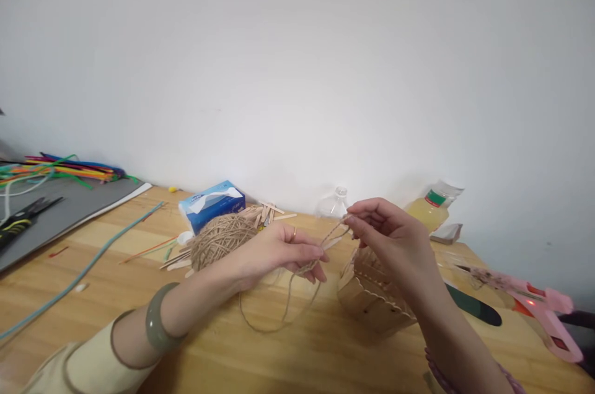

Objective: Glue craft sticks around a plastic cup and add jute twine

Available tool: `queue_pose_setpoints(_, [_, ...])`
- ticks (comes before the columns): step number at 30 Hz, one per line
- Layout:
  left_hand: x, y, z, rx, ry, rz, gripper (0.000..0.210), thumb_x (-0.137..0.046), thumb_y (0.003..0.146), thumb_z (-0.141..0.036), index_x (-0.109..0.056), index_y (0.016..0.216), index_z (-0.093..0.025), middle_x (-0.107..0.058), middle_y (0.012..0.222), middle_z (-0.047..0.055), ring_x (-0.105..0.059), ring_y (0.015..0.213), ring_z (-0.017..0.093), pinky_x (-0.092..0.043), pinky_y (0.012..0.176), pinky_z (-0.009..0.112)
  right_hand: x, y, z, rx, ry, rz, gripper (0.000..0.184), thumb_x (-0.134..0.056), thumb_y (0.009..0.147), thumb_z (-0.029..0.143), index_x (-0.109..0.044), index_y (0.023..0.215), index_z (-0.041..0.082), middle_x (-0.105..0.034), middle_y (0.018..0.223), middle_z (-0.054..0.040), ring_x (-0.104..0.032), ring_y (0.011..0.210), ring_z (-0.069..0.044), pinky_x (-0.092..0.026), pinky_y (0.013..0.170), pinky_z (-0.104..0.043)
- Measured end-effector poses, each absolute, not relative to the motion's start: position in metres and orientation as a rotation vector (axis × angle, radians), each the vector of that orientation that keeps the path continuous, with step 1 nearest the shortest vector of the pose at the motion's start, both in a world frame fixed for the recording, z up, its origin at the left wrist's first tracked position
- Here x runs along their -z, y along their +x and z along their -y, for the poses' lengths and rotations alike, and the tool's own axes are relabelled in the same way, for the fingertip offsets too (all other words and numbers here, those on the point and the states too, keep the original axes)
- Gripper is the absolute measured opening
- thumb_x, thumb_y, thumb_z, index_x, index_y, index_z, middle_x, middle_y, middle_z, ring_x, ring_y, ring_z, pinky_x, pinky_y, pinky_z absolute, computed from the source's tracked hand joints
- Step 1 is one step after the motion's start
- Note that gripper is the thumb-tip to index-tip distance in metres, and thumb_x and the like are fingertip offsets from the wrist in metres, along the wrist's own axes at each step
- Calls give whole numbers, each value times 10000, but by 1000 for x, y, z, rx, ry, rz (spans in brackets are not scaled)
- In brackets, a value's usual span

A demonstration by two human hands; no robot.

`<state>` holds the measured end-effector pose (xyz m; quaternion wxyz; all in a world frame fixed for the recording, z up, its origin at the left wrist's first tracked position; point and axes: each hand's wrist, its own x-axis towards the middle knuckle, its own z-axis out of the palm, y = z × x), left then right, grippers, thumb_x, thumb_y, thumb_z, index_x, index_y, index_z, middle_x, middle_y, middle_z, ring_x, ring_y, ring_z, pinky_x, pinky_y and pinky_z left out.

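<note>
A thin length of tan twine (331, 232) runs taut between my two hands. My left hand (290, 251) pinches it between thumb and fingers, and loose loops hang below toward the wooden table. The fingertips of my right hand (385, 227) close on the other part of the twine, higher and to the right. Below my right hand stands a small wooden basket (367, 298) with a wavy trim along its edge, partly hidden by that hand. Behind my left forearm lies a big ball of twine (223, 238).
A pink glue gun (534, 301) with a red light lies at the right. Toward the wall are a blue tissue box (211, 202), wooden sticks (267, 213), a clear bottle (334, 203) and a yellow-filled bottle (430, 208). Pliers (28, 217) and coloured pipe cleaners (69, 168) lie left.
</note>
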<state>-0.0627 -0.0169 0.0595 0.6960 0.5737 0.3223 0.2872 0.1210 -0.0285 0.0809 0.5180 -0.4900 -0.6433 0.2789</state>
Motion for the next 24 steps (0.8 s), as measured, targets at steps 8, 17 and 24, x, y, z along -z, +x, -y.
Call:
queue_pose_setpoints(8, [-56, -64, 14, -771, 1328, -804, 165, -648, 719, -287, -691, 684, -132, -659, 629, 32, -541, 588, 92, -405, 605, 222, -83, 119, 47, -405, -778, 1993, 213, -462, 774, 64, -572, 830, 238, -575, 741, 23, -503, 601, -101, -400, 530, -228])
queue_pose_setpoints(17, [-58, -63, 15, -762, 1267, -767, 204, -669, 709, -328, -685, 691, -126, -620, 605, 17, -549, 571, 88, -415, 593, 218, -76, 108, 37, -624, -1188, 2036, 254, -571, 794, 289, -644, 1030, 231, -689, 881, -25, -589, 648, -138, -458, 536, -243])
queue_pose_setpoints(24, [-54, -62, 12, -819, 1192, -683, 276, -694, 685, -211, -687, 952, -141, -703, 786, 50, -572, 598, 76, -426, 604, 209, -62, 105, 27, -590, -1025, 1837, 184, -537, 850, 306, -698, 867, 219, -692, 877, -43, -627, 807, -172, -479, 708, -274])
